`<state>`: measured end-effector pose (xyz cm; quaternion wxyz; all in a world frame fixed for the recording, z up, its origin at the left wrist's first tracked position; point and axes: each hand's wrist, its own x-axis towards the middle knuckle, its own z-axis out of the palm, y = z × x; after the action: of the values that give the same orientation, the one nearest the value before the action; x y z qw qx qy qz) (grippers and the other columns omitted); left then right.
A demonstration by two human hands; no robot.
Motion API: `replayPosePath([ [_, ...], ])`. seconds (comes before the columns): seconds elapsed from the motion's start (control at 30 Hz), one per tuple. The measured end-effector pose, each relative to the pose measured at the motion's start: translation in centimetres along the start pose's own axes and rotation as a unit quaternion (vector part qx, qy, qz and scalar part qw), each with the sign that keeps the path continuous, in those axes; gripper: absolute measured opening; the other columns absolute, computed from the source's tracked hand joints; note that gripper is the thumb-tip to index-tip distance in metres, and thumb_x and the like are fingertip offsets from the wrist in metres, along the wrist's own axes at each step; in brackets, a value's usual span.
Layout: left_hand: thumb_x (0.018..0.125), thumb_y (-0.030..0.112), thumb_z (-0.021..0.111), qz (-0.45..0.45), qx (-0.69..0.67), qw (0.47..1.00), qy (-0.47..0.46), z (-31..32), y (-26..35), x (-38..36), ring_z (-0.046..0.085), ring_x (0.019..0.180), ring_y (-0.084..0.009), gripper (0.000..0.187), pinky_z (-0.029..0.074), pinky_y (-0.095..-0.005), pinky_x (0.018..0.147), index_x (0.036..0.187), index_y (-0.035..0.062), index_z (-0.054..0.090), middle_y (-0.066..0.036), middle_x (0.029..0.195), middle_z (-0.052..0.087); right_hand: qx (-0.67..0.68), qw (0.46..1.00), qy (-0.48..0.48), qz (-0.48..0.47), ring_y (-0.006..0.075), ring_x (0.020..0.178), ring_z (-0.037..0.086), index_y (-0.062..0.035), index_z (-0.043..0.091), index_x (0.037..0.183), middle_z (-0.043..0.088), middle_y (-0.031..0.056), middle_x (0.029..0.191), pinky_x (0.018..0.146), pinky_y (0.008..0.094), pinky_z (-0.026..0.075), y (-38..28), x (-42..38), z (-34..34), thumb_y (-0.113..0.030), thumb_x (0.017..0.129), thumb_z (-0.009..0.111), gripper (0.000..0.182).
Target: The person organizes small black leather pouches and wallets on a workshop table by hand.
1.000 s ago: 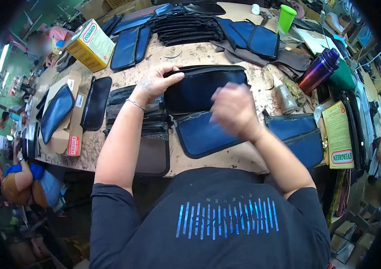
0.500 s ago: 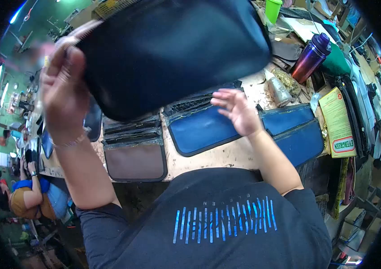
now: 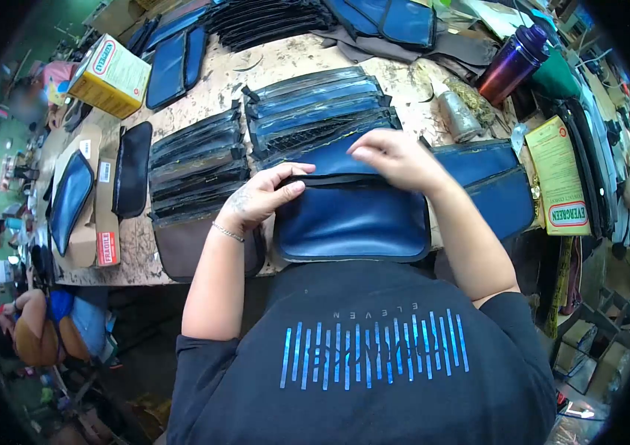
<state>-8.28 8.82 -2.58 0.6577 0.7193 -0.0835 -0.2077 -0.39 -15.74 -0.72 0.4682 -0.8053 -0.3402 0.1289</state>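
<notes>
A shiny dark blue flat pouch (image 3: 352, 226) with black edging lies in front of my chest at the table's near edge. My left hand (image 3: 259, 199) pinches the left end of its upper edge between thumb and fingers. Above the right part of that edge is my right hand (image 3: 398, 159), its fingers bent inward; whatever they hold is hidden. Just beyond the pouch, a blue leather piece (image 3: 322, 154) is partly covered by my hands. To its left lies a brown panel (image 3: 196, 248), and to the right a blue pouch (image 3: 489, 185).
Rows of folded black-edged pieces (image 3: 196, 167) cover the middle of the table. A yellow can (image 3: 111, 74) stands at the back left, near a cardboard piece (image 3: 107, 204). At right are a metal cone (image 3: 459, 116), a purple bottle (image 3: 513, 63) and another yellow can (image 3: 558, 178).
The pouch has come down from high in front of the camera to the table edge. My left hand has lowered with it, and my right hand has moved to its upper edge.
</notes>
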Motion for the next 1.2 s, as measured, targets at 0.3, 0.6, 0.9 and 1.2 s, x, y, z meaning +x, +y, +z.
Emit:
replayPosePath([
  [0.3,0.080,0.010,0.059,0.115,0.225,0.964,0.085,3.0,4.3,-3.1,0.045,0.112,-0.0287,0.010,0.035,-0.0349,0.092,0.085,0.0015,0.056,-0.018,0.115,0.049,-0.082,0.990,-0.061,-0.101,0.0263,0.082,0.055,-0.0085,0.061,0.079,0.059,0.0072,0.079,0.070,0.0374,0.041,-4.8,-1.0,4.3,-0.027,0.082,0.054,0.020],
  [0.6,0.064,0.004,0.069,0.190,0.364,0.885,0.219,5.2,5.6,-6.3,0.021,0.128,-0.0400,0.012,0.020,-0.0467,0.102,0.071,0.0060,0.059,-0.014,0.126,0.042,-0.206,0.952,0.073,-0.214,0.0166,0.077,0.049,-0.0136,0.055,0.072,0.049,-0.0011,0.071,0.085,0.0366,0.032,-5.5,-4.5,2.8,-0.025,0.073,0.064,0.014],
  [0.9,0.057,0.013,0.074,0.314,0.477,0.764,0.299,4.9,5.2,-8.0,0.033,0.121,-0.0329,0.017,0.022,-0.0428,0.104,0.071,0.0189,0.068,-0.005,0.109,0.053,-0.362,0.878,0.177,-0.259,0.0138,0.066,0.050,-0.0137,0.058,0.077,0.050,-0.0036,0.070,0.085,0.0364,0.034,-3.6,-7.7,-1.5,-0.023,0.073,0.062,0.011],
  [1.2,0.057,0.011,0.072,0.343,0.559,0.704,0.271,6.2,1.0,-9.0,0.043,0.109,-0.0248,0.021,0.024,-0.0421,0.104,0.075,0.0203,0.065,0.001,0.106,0.055,-0.422,0.854,0.116,-0.282,0.0089,0.068,0.053,-0.0136,0.062,0.079,0.057,-0.0045,0.076,0.089,0.0346,0.031,-2.4,-10.6,-0.9,-0.016,0.065,0.063,0.014],
])
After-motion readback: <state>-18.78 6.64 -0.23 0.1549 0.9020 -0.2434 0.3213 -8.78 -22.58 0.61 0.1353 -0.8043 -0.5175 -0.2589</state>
